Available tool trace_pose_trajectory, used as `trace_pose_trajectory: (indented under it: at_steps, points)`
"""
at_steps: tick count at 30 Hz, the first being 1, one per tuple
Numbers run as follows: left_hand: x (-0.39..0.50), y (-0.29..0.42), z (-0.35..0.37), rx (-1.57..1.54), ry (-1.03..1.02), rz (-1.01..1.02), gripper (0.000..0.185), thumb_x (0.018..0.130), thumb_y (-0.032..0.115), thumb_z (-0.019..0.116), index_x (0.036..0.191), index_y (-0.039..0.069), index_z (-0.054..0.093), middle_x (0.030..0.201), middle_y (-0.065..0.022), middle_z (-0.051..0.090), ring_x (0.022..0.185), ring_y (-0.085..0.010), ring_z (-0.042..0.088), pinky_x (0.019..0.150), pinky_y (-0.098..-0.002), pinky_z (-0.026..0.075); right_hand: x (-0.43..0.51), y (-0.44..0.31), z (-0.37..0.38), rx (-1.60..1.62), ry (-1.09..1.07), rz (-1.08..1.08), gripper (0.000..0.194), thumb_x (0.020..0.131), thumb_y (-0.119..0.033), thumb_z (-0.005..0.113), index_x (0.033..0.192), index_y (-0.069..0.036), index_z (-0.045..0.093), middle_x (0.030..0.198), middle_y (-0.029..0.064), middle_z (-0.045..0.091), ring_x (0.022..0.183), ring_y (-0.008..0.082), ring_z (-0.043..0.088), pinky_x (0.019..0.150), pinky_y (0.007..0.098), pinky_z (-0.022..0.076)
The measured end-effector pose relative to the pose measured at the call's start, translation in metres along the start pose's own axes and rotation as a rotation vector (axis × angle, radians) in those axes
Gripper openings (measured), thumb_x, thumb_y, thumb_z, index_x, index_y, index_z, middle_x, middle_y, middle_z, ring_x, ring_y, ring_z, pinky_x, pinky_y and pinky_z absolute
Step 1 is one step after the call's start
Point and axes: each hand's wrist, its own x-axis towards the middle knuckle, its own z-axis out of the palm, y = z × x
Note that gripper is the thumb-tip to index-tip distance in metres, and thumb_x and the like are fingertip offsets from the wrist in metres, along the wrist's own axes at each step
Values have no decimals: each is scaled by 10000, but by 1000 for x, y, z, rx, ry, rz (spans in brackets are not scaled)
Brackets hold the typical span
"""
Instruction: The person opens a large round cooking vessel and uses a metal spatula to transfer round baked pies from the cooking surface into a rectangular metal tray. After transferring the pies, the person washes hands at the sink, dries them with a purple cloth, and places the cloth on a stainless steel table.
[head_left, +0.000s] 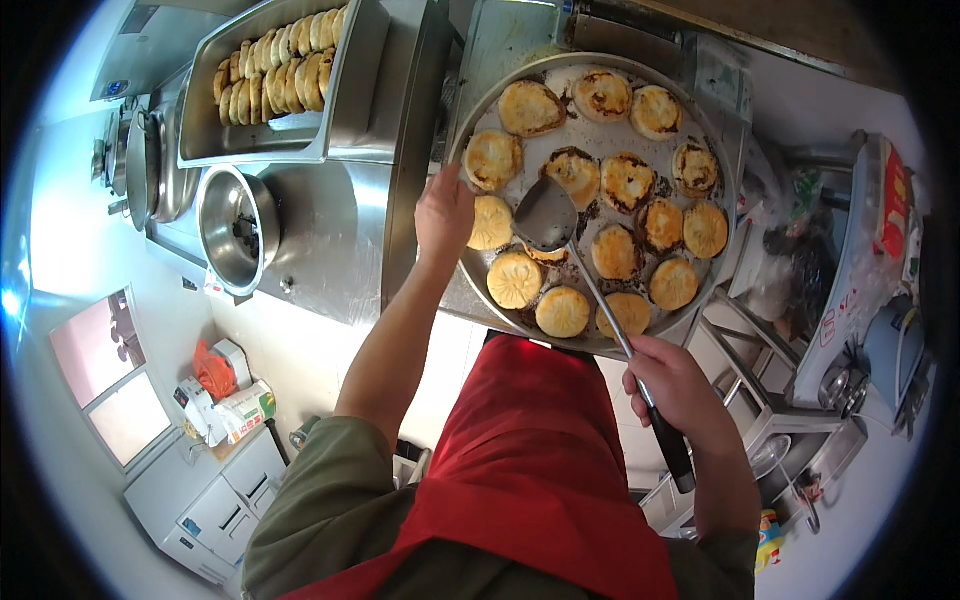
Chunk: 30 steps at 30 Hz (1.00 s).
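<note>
A wide round metal pan (615, 155) holds several round filled flatbreads, some browned, such as the flatbread (532, 109) at its upper left. My right hand (667, 382) grips the shaft of a long-handled metal ladle (546, 215), whose black handle end sticks out below my fist. The ladle's bowl lies over the left part of the pan and partly covers a browned flatbread (574, 176). My left hand (445, 214) is at the pan's left rim, beside a pale flatbread (491, 223); whether its fingertips touch the rim or a flatbread is hidden.
Left of the pan, a steel counter (337, 240) carries a deep rectangular tray (360, 90) with rows of stacked flatbreads and a steel bowl (268, 225) with dark bits inside. At the right stands a metal rack (757, 330) near plastic bags (780, 255).
</note>
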Motion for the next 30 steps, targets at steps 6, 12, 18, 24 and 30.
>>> trace_pose_trajectory:
  at_steps: [6,12,18,24,30]
  points:
    - [-106,6,-27,-67,-198,-137,226,961,121,616,1147,43,718,1043,-187,752,922,-377,737,799,-458,586,4,-26,-9,-194,29,93,163,1026,-126,485,996,-9,594,765,51,589,525,112,572,467,297,514]
    - [-148,8,-23,-190,-150,-177,175,948,62,648,1111,47,711,1044,-186,748,973,-384,727,832,-446,582,26,-89,-20,-431,-31,192,156,1007,-135,514,919,-19,570,775,62,598,535,130,582,458,310,526]
    - [-142,8,-27,-163,-75,-167,212,950,66,650,1160,57,679,1047,-175,741,951,-400,719,820,-455,577,53,-100,-18,-460,-115,220,147,1000,-147,538,918,-30,575,764,50,590,527,132,565,454,310,517]
    - [-113,0,-18,-90,-13,-152,343,958,156,661,1283,46,648,1168,-186,703,1053,-378,680,902,-441,541,44,-83,-19,-416,-71,256,163,1040,-181,534,1102,-40,590,731,17,569,502,109,536,439,295,492]
    - [-104,2,-18,-80,-66,-156,353,954,144,641,1291,36,641,1197,-218,695,1060,-394,678,910,-453,541,50,-73,-9,-245,-186,200,152,1044,-188,524,1070,-56,596,714,1,550,493,98,519,414,284,456]
